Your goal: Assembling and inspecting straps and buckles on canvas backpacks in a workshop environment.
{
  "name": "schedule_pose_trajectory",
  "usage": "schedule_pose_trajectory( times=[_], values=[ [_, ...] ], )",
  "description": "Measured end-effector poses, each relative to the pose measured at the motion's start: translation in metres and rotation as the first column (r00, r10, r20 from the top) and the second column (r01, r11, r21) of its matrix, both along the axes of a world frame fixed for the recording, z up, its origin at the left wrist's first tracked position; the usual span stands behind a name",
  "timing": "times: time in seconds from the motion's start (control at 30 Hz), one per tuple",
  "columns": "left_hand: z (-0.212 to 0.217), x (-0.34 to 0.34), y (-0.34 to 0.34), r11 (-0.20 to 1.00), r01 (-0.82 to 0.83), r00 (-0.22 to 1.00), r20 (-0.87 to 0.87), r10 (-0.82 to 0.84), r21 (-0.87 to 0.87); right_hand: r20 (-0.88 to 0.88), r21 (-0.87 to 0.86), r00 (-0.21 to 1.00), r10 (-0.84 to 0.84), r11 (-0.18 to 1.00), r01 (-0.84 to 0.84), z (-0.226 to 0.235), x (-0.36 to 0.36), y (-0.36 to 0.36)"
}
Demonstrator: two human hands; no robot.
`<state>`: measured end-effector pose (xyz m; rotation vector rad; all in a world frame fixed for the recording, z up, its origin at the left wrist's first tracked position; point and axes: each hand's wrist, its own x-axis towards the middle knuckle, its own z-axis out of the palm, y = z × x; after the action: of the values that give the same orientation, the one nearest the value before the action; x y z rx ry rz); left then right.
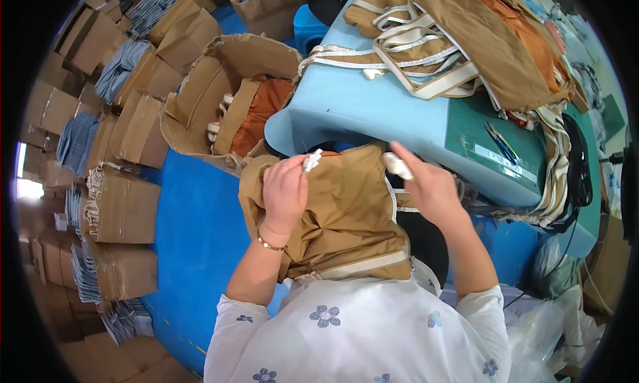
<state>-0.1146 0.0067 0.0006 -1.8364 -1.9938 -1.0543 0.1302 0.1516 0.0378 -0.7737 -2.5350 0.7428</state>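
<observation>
Tan cloth, a soft canvas bag (346, 210) with cream webbing trim, lies draped over the lap of a person in a white flowered blouse, held up close against the near edge of the table where both hands can work it. The left hand (285, 195) is closed around a bunched fold at the bag's top, a scrap of white strap (311, 160) poking from its grip. The right hand (429, 187) pinches a cream strap end (397, 165) between thumb and fingers, drawing it clear of the cloth. Beyond, on the pale blue table (346, 107), more tan and orange bags (459, 43) lie heaped toward the far edge, straps trailing. Beside the table's left corner, an open cardboard box (206, 93) holds folded bags, within arm's reach.
</observation>
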Motion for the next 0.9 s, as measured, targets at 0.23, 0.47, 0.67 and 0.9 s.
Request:
schedule_pose_trajectory(
  times=[0.23, 0.47, 0.67, 0.9],
  values=[
    [-0.012, 0.014, -0.007, 0.989, 0.101, 0.852, 0.504, -0.143, 0.110, -0.499, -0.606, 0.867, 0.010, 0.710, -0.357, -0.022, -0.033, -0.021],
    [-0.015, 0.027, -0.016, 0.990, 0.079, 0.734, 0.665, -0.137, 0.116, -0.438, -0.436, 0.899, -0.028, 0.881, -0.185, -0.037, -0.045, -0.031],
    [-0.003, 0.032, -0.009, 0.992, 0.087, 0.993, 0.069, -0.093, 0.093, -0.250, -0.079, 0.963, -0.101, 0.993, 0.083, -0.026, -0.043, -0.033],
    [-0.008, 0.034, -0.009, 0.987, 0.099, 0.994, -0.061, -0.092, 0.126, -0.235, -0.103, 0.960, -0.152, 0.986, 0.131, -0.027, -0.035, -0.033]
  ],
)
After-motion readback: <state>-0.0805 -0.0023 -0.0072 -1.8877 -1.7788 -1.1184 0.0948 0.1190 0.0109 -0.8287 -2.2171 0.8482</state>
